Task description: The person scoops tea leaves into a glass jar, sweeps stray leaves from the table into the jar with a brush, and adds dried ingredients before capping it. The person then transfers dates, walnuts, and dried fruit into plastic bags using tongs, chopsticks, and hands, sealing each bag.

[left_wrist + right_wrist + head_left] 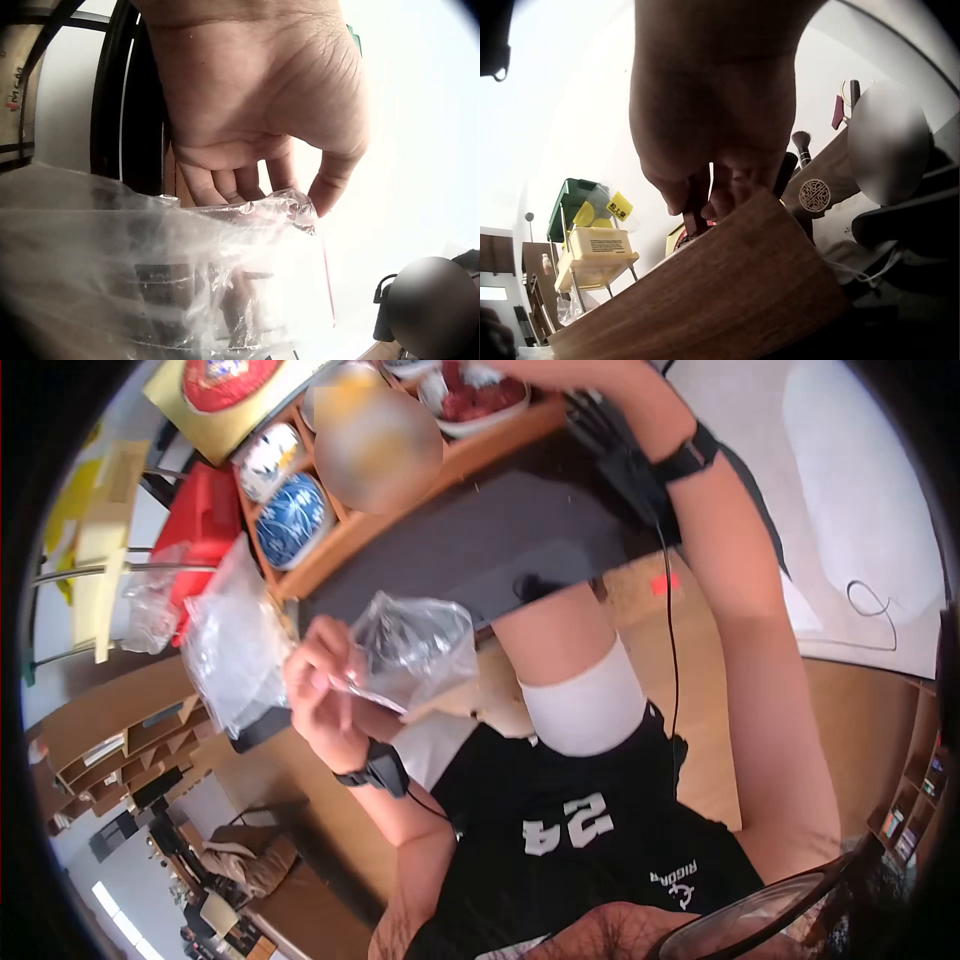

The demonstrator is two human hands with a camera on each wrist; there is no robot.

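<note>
The left hand (322, 675) pinches the gathered edge of a clear plastic bag (415, 645), which spreads out beside the fingers. Near it, on the outer side, hangs a second, larger clear bag (232, 645) below a red container (210, 510). The right hand (580, 372) reaches over a divided wooden tray (490, 448), its fingers cut off by the upper edge, near a white bowl (465, 430) of dark red pieces (475, 402). A blue-and-white patterned bowl (290, 520) fills one corner compartment, with a white patterned bowl (270, 462) next to it; a blur covers the neighbouring compartments. The person wears a black shirt (625, 865).
</note>
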